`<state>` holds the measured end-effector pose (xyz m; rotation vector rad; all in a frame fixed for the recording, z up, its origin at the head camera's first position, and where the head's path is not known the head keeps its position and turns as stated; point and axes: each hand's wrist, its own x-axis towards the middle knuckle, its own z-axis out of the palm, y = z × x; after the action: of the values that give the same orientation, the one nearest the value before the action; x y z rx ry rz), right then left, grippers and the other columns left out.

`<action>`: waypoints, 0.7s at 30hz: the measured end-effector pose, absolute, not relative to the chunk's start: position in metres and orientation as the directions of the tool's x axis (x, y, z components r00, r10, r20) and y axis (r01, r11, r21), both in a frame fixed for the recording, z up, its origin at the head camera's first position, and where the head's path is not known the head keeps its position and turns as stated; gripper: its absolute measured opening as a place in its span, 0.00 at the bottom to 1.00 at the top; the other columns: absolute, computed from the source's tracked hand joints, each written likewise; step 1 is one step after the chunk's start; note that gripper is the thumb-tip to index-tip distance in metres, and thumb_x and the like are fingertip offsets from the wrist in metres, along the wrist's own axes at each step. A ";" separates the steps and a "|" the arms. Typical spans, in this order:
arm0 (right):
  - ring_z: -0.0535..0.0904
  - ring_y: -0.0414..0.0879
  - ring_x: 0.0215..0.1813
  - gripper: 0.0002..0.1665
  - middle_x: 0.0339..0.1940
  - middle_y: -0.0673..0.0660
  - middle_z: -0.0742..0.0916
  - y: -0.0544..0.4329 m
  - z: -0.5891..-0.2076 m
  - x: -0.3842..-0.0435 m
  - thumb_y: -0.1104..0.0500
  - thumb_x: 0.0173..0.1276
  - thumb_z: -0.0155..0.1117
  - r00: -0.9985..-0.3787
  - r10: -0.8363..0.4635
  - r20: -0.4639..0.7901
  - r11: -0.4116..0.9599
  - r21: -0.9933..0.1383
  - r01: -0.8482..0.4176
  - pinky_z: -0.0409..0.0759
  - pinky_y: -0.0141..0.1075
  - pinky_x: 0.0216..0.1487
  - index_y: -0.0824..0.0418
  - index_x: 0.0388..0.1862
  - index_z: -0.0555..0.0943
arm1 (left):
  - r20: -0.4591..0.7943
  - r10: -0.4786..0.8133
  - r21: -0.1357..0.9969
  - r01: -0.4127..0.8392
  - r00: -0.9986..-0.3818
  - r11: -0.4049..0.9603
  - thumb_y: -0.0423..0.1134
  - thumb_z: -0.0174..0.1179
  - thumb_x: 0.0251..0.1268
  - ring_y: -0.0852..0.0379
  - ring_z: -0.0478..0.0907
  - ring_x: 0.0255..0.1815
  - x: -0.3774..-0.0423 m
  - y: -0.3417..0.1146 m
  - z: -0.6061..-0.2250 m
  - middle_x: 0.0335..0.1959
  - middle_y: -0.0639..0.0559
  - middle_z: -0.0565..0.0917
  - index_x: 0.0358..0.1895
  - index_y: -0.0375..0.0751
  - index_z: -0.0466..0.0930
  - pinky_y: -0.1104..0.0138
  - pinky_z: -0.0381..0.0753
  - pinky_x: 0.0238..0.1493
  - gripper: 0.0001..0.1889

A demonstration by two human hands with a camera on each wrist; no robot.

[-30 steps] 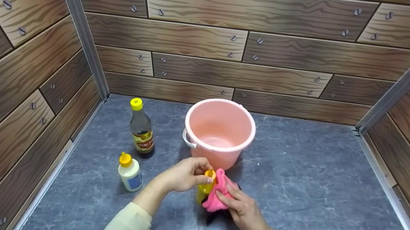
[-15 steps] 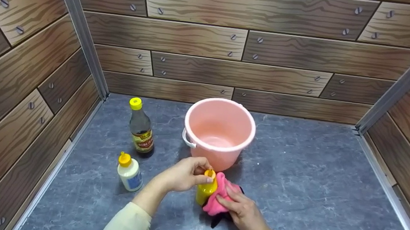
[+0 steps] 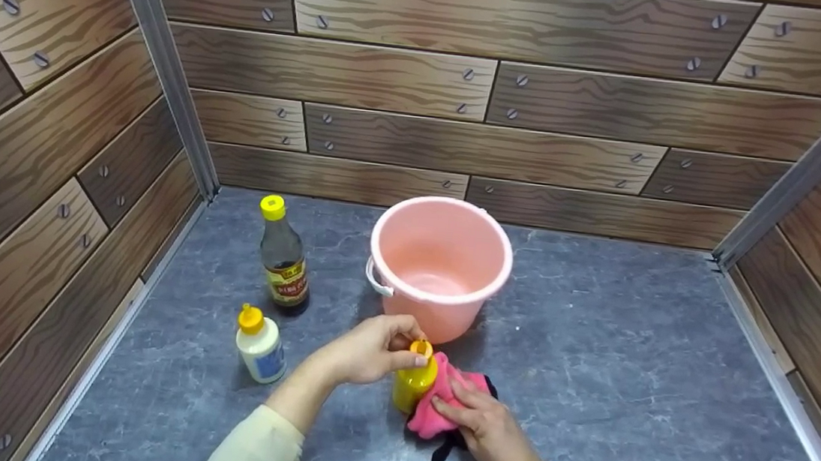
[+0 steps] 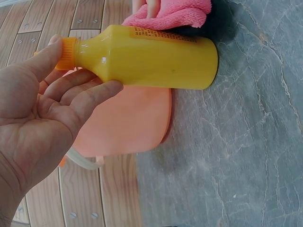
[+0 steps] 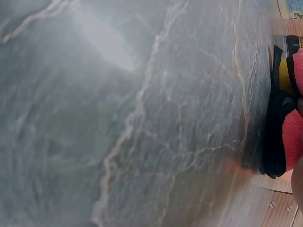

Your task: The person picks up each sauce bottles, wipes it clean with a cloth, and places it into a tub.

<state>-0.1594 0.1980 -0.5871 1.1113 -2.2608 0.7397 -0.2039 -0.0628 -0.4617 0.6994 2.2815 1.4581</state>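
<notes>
A yellow squeeze bottle [image 3: 413, 387] with an orange cap [image 4: 66, 53] stands upright on the floor panel. My left hand [image 3: 374, 348] pinches it at the cap between thumb and fingers; in the left wrist view another fingertip touches the bottle's shoulder. Against the bottle's right side, my right hand [image 3: 490, 424] grips a bunched pink cloth [image 3: 434, 412] with black edging. The cloth covers part of the bottle's lower right side. In the right wrist view only the cloth's black edge [image 5: 276, 137] and pink folds show at the far right, with a sliver of yellow bottle behind.
Just behind the hands stands a pink bucket [image 3: 436, 297] with a white handle. To the left are a dark sauce bottle [image 3: 285, 264] with a yellow cap and a white glue bottle [image 3: 261, 355] with an orange nozzle. Wood-patterned walls [image 3: 484, 91] enclose the grey marbled surface [image 3: 630, 372].
My right hand has slid the pink cloth down the bottle's right side, baring more of its yellow upper body. My left hand has stayed at the cap.
</notes>
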 end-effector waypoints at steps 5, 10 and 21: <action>0.84 0.61 0.64 0.30 0.66 0.65 0.84 0.198 -0.585 -0.158 0.71 0.54 0.79 -0.573 -0.560 0.598 0.545 -0.255 -0.799 0.82 0.52 0.62 0.52 0.57 0.91 | -0.012 0.581 0.909 0.234 -0.814 0.346 0.35 0.67 0.75 0.57 0.86 0.49 -0.204 -0.063 -0.460 0.44 0.54 0.89 0.47 0.42 0.82 0.63 0.86 0.52 0.05; 0.84 0.62 0.63 0.27 0.64 0.65 0.85 0.197 -0.583 -0.157 0.71 0.57 0.79 -0.597 -0.569 0.565 0.551 -0.277 -0.787 0.84 0.55 0.59 0.52 0.56 0.92 | -0.031 0.576 0.908 0.218 -0.817 0.359 0.36 0.67 0.76 0.58 0.86 0.50 -0.205 -0.063 -0.460 0.45 0.55 0.89 0.47 0.43 0.82 0.62 0.86 0.53 0.04; 0.80 0.67 0.67 0.22 0.67 0.66 0.83 0.199 -0.575 -0.155 0.68 0.68 0.73 -0.685 -0.611 0.397 0.603 -0.327 -0.727 0.80 0.61 0.64 0.52 0.59 0.90 | -0.031 0.572 0.915 0.207 -0.819 0.346 0.35 0.67 0.75 0.57 0.87 0.49 -0.204 -0.062 -0.462 0.44 0.54 0.90 0.46 0.43 0.82 0.62 0.86 0.53 0.04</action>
<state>-0.1545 0.1987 -0.5749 1.0999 -2.5864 0.6901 -0.2040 -0.0618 -0.4616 0.6884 2.2681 1.4649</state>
